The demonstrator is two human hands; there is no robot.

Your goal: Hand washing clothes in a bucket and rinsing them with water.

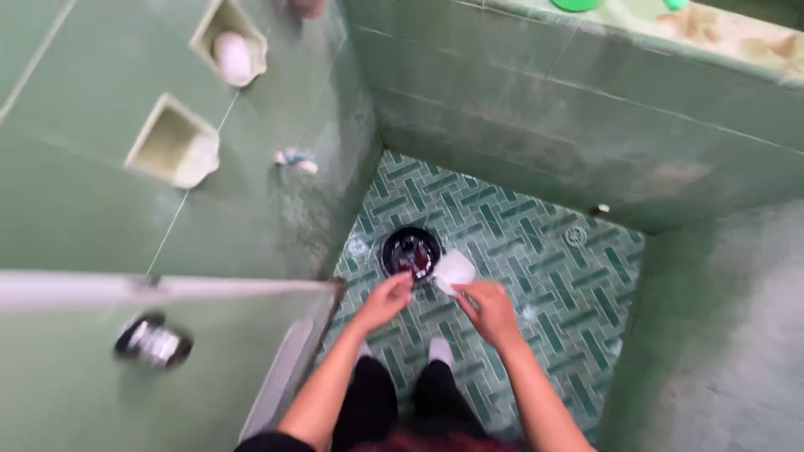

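I look down into a green-tiled shower stall. A round black bowl (410, 250) with dark liquid sits on the patterned tile floor (544, 276). My left hand (386, 299) reaches toward the bowl's near rim, fingers loosely curled and close to it; whether it touches is unclear. My right hand (488, 308) holds a white cloth or sponge (455, 271) just right of the bowl. My feet in white socks (440, 350) stand below the hands.
Two wall soap niches, one holding a white soap bar (232, 55), the other niche (174, 144) bare. A small fixture (295, 159) on the left wall, a chrome knob (152, 341) lower left, a floor drain (575, 236), a low wall ledge (720, 33) at top right.
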